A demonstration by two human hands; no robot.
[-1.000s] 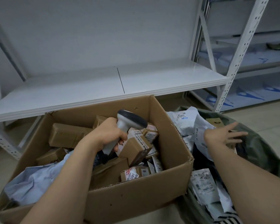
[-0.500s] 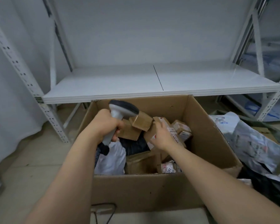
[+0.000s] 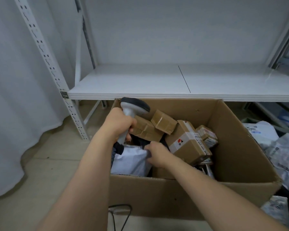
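Where the left hand (image 3: 119, 121) is: over the far left corner of the cardboard box (image 3: 240, 155), fingers wrapped round the scanner (image 3: 135, 105), covering the middle of its handle.
Right hand (image 3: 157, 153): inside the box, fingers curled on the top edge of the white bag (image 3: 130, 161); fingertips mostly hidden.
White bag: near left of the box, lower part hidden behind the near wall.
Dark item: between the bag and the brown parcels (image 3: 163, 121), too shadowed to identify.
Taped parcel (image 3: 187, 142): label print blurred.
Grey bags (image 3: 284, 154): right of the box, cut off by the frame.
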